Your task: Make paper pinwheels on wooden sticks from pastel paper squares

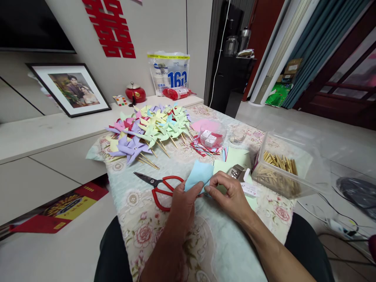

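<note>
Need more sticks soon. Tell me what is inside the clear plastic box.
The clear plastic box holds a heap of short wooden sticks. The glare on its wall hides how deep the heap goes.

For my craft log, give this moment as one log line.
left hand: pinches blue paper | right hand: pinches same paper | scissors: on table, left of hands | pinwheels: piled beyond

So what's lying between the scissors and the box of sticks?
The head view shows both hands holding a blue paper, then a stapler, between scissors and box.
</note>
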Demonstrator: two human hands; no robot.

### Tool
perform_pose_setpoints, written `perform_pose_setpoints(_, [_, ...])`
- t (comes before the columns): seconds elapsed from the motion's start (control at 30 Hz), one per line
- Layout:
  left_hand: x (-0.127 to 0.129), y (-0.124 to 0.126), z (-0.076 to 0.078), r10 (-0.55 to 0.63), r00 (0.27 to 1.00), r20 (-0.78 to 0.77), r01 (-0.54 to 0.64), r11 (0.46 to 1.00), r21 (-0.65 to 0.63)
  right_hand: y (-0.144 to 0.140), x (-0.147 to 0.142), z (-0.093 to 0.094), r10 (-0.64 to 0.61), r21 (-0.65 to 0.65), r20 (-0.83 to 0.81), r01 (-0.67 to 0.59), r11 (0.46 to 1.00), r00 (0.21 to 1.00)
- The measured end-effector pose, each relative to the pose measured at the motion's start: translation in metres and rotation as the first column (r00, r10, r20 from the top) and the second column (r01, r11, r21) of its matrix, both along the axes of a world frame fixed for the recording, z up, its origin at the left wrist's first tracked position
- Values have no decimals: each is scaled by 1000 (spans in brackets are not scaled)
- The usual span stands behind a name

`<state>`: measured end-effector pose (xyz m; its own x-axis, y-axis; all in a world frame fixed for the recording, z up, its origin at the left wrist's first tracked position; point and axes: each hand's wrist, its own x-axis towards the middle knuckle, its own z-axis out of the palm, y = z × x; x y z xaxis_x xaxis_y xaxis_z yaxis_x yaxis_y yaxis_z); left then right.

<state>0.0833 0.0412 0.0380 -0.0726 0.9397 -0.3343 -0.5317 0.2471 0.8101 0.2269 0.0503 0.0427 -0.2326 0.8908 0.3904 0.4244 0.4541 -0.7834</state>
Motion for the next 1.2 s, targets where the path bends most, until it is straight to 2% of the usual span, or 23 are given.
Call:
perform_pose_setpoints(0.3, [1, -3, 2, -77, 994, 80, 74, 997, 39, -1, -2, 0, -68, -53, -1, 68, 996, 998])
perform_pose_setpoints(0.63, [1, -3, 1, -63, 996, 58, 61, 998, 30, 1, -2, 0, -98, -128, 2, 98, 987, 995])
perform_pose_setpoints(0.83, [1, -3, 0, -60, 997, 48, 57, 997, 50, 0, -2, -1, -90, -146, 0, 89, 985, 996])
perform_pose_setpoints(1.2, [5, -1, -7, 3, 999, -53, -3, 1000, -10, 1, -3, -1, -87, -136, 12, 87, 987, 996])
